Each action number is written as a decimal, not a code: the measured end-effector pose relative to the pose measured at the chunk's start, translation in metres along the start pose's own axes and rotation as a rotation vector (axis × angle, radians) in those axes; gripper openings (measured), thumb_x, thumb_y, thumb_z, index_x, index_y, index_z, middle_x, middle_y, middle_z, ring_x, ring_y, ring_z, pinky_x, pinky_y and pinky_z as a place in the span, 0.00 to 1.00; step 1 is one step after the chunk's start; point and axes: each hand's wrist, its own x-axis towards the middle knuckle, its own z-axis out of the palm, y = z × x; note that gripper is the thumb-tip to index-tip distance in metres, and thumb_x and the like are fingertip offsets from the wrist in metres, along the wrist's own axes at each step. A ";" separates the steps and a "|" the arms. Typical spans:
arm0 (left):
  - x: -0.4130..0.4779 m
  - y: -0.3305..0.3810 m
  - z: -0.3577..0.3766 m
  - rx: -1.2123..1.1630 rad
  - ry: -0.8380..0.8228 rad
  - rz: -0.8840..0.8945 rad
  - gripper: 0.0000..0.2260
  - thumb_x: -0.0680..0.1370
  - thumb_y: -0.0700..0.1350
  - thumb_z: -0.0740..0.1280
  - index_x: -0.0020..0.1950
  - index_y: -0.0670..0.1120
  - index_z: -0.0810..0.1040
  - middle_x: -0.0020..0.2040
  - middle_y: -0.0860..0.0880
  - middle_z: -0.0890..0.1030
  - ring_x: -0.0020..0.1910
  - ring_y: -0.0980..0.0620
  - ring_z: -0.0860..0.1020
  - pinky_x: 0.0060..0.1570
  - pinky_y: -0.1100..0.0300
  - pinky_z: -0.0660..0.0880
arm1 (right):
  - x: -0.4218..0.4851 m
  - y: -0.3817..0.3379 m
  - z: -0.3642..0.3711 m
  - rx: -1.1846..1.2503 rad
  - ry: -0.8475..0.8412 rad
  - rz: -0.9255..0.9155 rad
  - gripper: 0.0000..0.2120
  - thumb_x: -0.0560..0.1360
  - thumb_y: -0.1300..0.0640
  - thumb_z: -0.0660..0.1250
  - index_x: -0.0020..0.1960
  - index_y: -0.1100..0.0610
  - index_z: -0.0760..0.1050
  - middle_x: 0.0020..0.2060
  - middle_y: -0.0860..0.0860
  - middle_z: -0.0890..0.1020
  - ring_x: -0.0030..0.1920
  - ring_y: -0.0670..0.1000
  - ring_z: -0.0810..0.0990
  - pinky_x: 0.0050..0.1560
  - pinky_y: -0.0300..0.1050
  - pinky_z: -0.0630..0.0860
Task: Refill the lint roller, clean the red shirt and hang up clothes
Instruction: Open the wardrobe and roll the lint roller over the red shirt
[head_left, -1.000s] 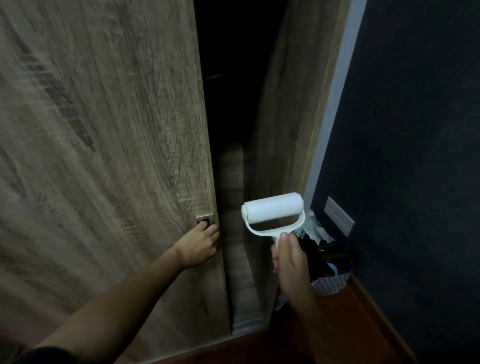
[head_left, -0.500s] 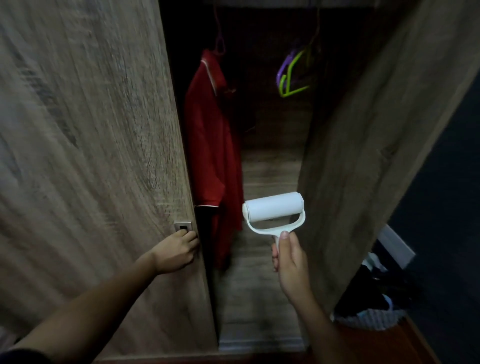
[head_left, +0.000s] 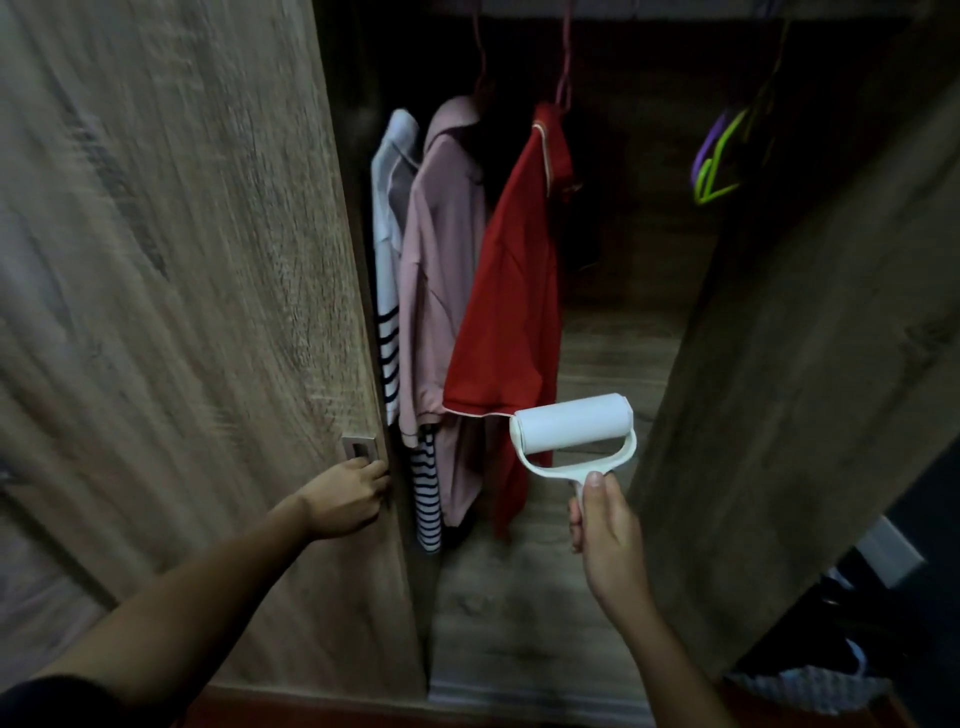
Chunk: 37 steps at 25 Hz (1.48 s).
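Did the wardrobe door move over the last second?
Yes. The door moved left, away from the right side panel; the gap widened, exposing the red shirt.

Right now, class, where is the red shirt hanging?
In the head view the red shirt hangs inside the open wardrobe, mid-frame, directly right of the pink shirt and just above-left of the lint roller.

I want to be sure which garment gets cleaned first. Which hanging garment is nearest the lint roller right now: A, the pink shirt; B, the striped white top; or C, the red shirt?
C: the red shirt hangs furthest right of the three garments, with its hem right beside the lint roller gripped by the right hand.
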 end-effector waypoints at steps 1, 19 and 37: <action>-0.002 -0.002 0.001 -0.014 0.010 0.000 0.13 0.67 0.46 0.59 0.25 0.45 0.77 0.31 0.49 0.77 0.33 0.48 0.75 0.27 0.60 0.71 | 0.001 -0.002 0.002 -0.004 0.000 -0.005 0.21 0.73 0.37 0.51 0.34 0.53 0.66 0.26 0.48 0.69 0.27 0.46 0.67 0.30 0.47 0.65; 0.050 -0.006 -0.120 -0.506 0.888 -0.600 0.13 0.73 0.44 0.61 0.30 0.40 0.74 0.29 0.43 0.73 0.33 0.43 0.73 0.38 0.55 0.67 | 0.014 -0.046 0.020 0.017 0.084 -0.013 0.19 0.74 0.40 0.51 0.34 0.52 0.66 0.24 0.48 0.70 0.24 0.45 0.68 0.31 0.47 0.66; 0.065 -0.051 -0.211 -0.899 1.153 -1.060 0.11 0.76 0.48 0.62 0.49 0.43 0.79 0.39 0.46 0.81 0.37 0.48 0.77 0.38 0.59 0.68 | 0.069 -0.073 -0.015 0.061 -0.018 -0.018 0.07 0.77 0.55 0.61 0.44 0.53 0.63 0.26 0.52 0.71 0.23 0.43 0.70 0.24 0.35 0.68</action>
